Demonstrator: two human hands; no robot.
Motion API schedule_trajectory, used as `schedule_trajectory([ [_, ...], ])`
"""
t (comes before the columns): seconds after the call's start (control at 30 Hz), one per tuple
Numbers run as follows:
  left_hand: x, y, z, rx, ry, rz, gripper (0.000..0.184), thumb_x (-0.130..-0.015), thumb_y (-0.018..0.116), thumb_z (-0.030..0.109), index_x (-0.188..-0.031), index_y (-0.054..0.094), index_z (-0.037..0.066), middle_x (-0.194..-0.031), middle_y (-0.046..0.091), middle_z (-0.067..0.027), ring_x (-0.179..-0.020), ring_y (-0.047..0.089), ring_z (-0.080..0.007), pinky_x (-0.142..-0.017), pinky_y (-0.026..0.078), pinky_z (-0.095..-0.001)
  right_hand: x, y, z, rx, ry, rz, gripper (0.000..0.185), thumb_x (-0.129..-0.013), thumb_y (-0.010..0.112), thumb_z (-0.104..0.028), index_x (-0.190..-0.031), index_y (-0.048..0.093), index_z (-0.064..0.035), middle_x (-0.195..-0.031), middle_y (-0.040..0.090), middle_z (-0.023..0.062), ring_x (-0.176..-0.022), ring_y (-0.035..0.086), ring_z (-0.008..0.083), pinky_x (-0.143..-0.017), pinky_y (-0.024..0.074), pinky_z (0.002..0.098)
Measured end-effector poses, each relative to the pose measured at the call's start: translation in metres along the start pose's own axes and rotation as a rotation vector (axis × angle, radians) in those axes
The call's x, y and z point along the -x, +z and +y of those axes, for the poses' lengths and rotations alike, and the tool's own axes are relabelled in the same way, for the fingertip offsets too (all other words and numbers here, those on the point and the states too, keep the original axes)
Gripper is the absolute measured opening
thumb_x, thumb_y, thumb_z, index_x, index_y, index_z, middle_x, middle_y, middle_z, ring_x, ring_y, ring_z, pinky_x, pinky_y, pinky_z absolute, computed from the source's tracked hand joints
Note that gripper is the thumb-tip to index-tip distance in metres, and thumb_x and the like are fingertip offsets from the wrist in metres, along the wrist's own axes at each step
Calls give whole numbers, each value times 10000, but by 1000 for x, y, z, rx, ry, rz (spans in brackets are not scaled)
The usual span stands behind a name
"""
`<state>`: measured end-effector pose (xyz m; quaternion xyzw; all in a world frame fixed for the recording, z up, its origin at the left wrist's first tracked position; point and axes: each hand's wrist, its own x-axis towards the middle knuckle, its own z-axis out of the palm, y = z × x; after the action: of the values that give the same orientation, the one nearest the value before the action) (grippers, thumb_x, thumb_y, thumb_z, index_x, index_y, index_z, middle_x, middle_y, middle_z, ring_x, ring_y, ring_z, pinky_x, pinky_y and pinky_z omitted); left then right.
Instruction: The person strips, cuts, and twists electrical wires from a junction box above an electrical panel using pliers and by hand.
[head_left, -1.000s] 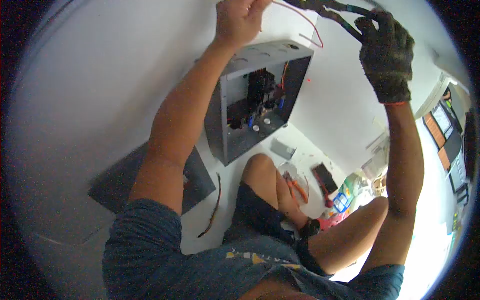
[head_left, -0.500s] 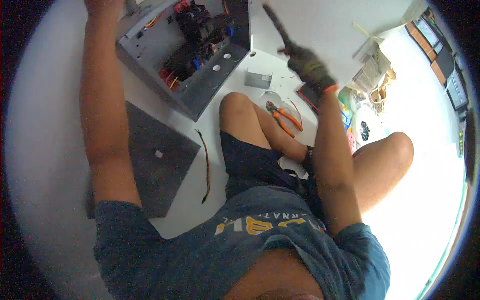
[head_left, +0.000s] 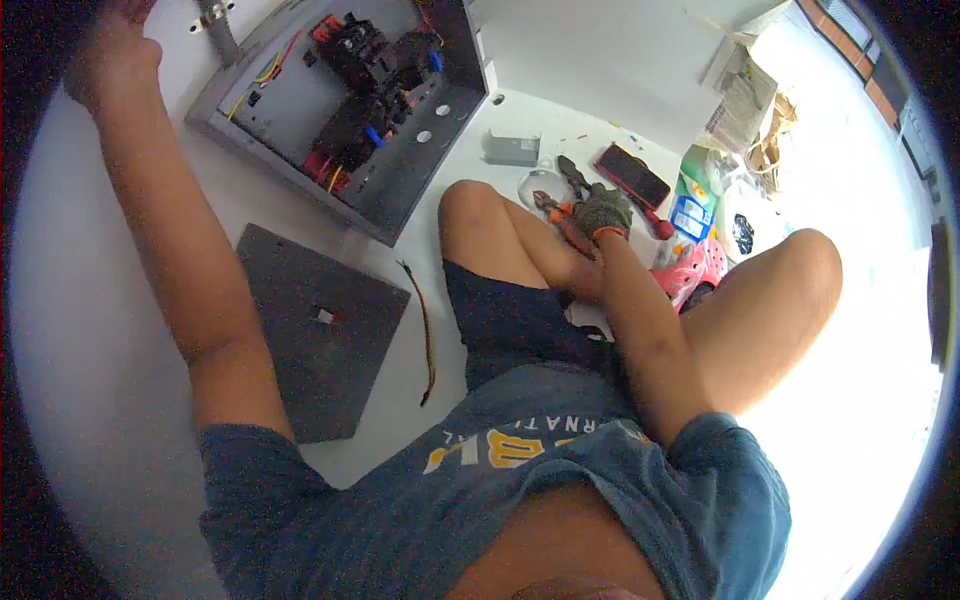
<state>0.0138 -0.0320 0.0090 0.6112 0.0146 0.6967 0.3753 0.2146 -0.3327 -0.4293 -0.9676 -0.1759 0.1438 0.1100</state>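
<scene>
My left hand (head_left: 118, 45) is bare and raised at the upper left, against the pale wall. Its fingers are partly lost at the dark edge of the view. On my right hand (head_left: 605, 210) is a dark glove, low over the white floor. It is at the orange-handled pliers (head_left: 572, 232), overlapping their handles. A dark elongated piece (head_left: 571, 170) shows just beyond the gloved fingers; whether they still grip it I cannot tell. A grey metal enclosure (head_left: 420, 165) with black components (head_left: 370, 75) and coloured wires stands open in front of me.
A dark flat panel (head_left: 310, 370) and a thin bundle of wire (head_left: 428, 340) lie left of my legs. Ahead are a small grey box (head_left: 513, 150) and a phone (head_left: 632, 177). Pink clogs (head_left: 690, 270) and plastic bags (head_left: 735, 180) lie to the right.
My gloved right hand has come down from in front of the wall, with the dark rod-like tool, to the pliers. My left hand appears further left and lower. The view has shifted slightly.
</scene>
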Motion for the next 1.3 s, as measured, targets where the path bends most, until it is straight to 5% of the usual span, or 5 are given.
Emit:
schedule_trajectory([
  [0.1,-18,-20,-14,189,-189,-100,536,-1062,483,423,-1022,600,-99,-862,683,-210,-777,693,-306,-690,590,-372,-12,2,4,214,-74,82,618,-851,670,-542,-1323,621,-146,-1333,605,206,-1259,580,390,-1038,471,509],
  [0.17,-11,-9,-15,-156,78,111,286,-968,684,305,-927,715,24,-807,726,-75,-712,680,-146,-645,540,-275,-34,19,31,138,-107,-2,615,-866,648,-551,-1301,629,-117,-1351,596,215,-1257,578,405,-1043,466,514],
  [0.53,2,-24,-21,-377,432,-184,208,-904,753,111,-1079,680,23,-1002,739,-59,-924,698,-152,-806,565,-297,28,-11,-21,-44,-308,255,851,-824,697,-590,-1553,266,-502,-1300,620,280,-1194,605,466,-1039,453,529],
  [1.07,-4,-22,-12,-809,872,-240,167,-883,757,126,-1045,740,88,-972,758,-58,-849,725,-167,-765,571,-332,33,-11,-31,-375,-227,188,818,-777,806,-453,-1502,451,-326,-1176,685,246,-1131,640,422,-1001,478,540],
  [1.3,14,-23,-12,-456,529,-49,218,-838,747,90,-1048,692,81,-937,704,-97,-788,690,-242,-725,552,-345,31,-7,-29,-291,-125,140,878,-742,788,-587,-1515,434,-368,-1265,662,185,-1137,624,411,-968,488,510],
])
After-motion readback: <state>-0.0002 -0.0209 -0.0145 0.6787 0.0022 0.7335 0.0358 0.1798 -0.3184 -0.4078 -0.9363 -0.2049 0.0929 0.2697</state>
